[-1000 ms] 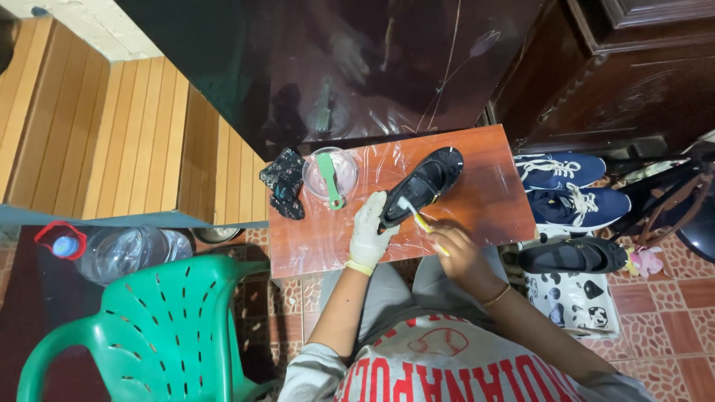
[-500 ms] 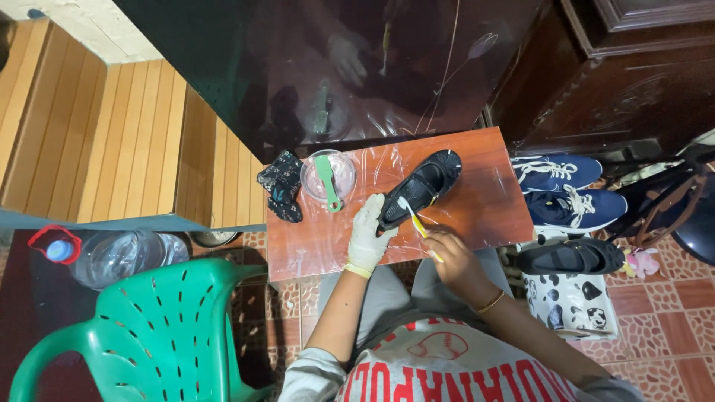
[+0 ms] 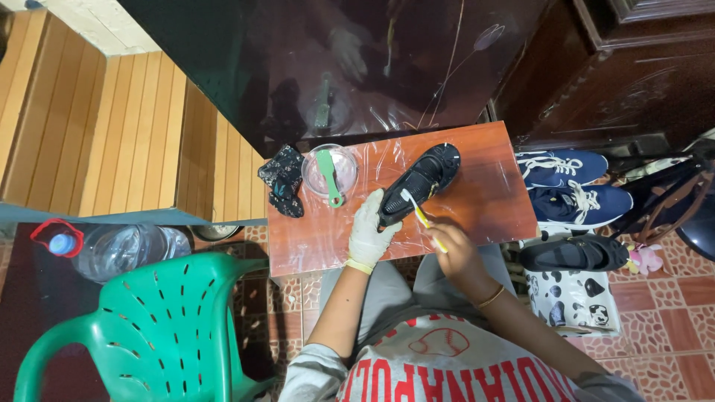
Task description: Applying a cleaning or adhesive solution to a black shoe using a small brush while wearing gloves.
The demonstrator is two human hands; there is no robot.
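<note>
A black shoe [image 3: 426, 176] lies on a small reddish table [image 3: 491, 193] covered with clear plastic. My left hand [image 3: 370, 232], in a white glove, grips the shoe's near end. My right hand [image 3: 454, 251], bare with a thin bracelet, holds a yellow toothbrush [image 3: 421, 215] whose bristle end touches the shoe's side.
A clear bowl with a green brush [image 3: 329, 173] and a dark crumpled cloth [image 3: 282, 181] sit on the table's left part. A green plastic chair [image 3: 149, 327] and a large water bottle [image 3: 119, 249] stand to the left. Blue sneakers [image 3: 566, 186], a black shoe [image 3: 573, 253] and a spotted bag [image 3: 573, 298] are at the right.
The toothbrush has shifted slightly along the shoe's side. My left hand keeps its grip on the shoe. The view has moved a little.
</note>
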